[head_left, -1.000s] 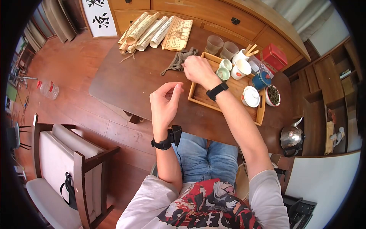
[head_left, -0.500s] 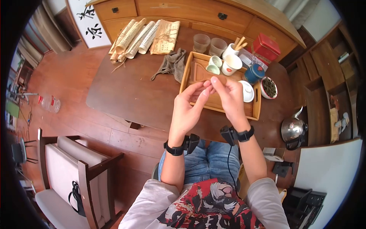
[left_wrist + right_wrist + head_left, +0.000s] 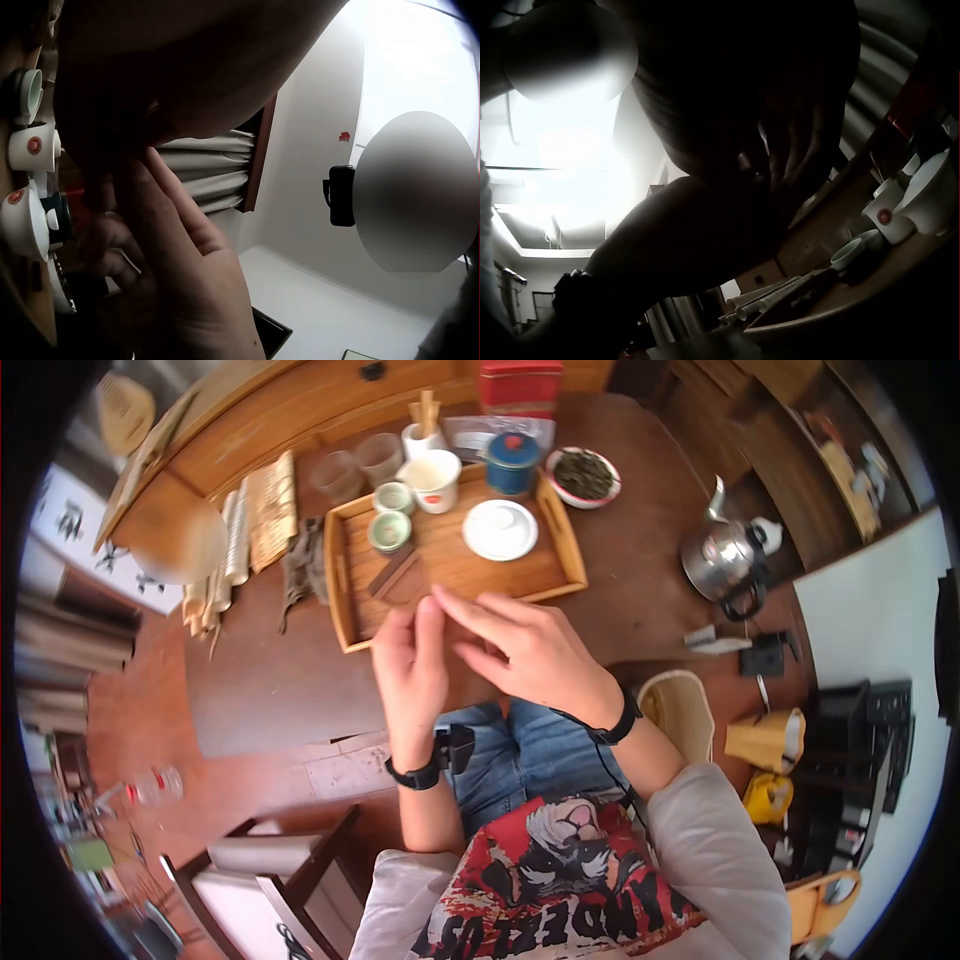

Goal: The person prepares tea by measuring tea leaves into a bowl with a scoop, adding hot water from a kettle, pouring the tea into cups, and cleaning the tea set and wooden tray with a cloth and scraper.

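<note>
My left hand (image 3: 411, 672) and right hand (image 3: 545, 650) meet at the fingertips above the front edge of a wooden tray (image 3: 550, 592). The left thumb stands up beside loosely bent fingers. My right index finger reaches across to the left thumb tip, its own thumb apart below. No object shows between them; the wrist views are dark there. Just beyond the fingertips, partly hidden, a flat dark brown piece (image 3: 396, 572) lies in the tray. Behind it are two pale green cups (image 3: 390, 532), a white pitcher (image 3: 433, 482) and a white lidded bowl (image 3: 500, 532).
A blue jar (image 3: 511, 465) and a bowl of tea leaves (image 3: 582, 478) stand at the back right. A steel kettle (image 3: 718, 560) is at the table's right. Left of the tray lie a grey-brown cloth (image 3: 305, 565) and rolled scrolls (image 3: 236, 540). Glasses (image 3: 378, 460) stand behind.
My right hand has come back from over the cloth to meet the left at the fingertips. The head view has turned right, so the tray appears further left.
</note>
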`<state>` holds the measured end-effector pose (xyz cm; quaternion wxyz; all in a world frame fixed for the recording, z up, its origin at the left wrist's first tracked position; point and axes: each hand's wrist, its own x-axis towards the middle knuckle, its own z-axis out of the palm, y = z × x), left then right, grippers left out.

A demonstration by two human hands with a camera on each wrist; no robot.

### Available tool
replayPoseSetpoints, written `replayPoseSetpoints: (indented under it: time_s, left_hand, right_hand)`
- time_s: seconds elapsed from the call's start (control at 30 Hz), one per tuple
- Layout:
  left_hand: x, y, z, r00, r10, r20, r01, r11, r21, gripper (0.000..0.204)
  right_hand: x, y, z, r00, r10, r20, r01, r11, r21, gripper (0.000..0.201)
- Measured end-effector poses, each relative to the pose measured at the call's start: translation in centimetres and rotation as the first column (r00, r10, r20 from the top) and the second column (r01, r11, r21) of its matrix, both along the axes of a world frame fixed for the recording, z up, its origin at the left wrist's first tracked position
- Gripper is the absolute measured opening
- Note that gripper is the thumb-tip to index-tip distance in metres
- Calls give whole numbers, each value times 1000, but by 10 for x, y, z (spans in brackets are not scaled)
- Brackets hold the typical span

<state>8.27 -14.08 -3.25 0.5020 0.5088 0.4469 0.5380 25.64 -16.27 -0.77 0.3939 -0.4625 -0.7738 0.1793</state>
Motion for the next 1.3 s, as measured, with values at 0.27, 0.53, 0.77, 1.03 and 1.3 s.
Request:
replayPoseSetpoints:
  time_s: [0.27, 0.53, 0.77, 1.03, 1.3]
  left_hand:
    - [14, -24, 12, 788, -404, -465, 342, 915, -214, 26]
    - [-7, -25, -33, 619, -511, -596, 485, 846, -221, 22]
    - [-53, -21, -28, 641, -398, -656, 319, 916, -243, 23]
    - [-161, -21, -16, 596, -281, -752, 119, 957, -264, 21]
    - [-281, 0, -28, 643, -87, -761, -172, 952, -253, 29]
  right_hand:
    - [93, -31, -2, 958, -265, -107, 262, 964, -40, 28]
    - [165, -58, -21, 883, -463, -73, 459, 886, -66, 24]
    - [170, -64, -38, 880, -464, -104, 448, 882, -147, 23]
    - [164, -54, -38, 900, -425, -93, 400, 892, -211, 25]
    - [154, -43, -41, 928, -364, -79, 339, 914, -223, 27]
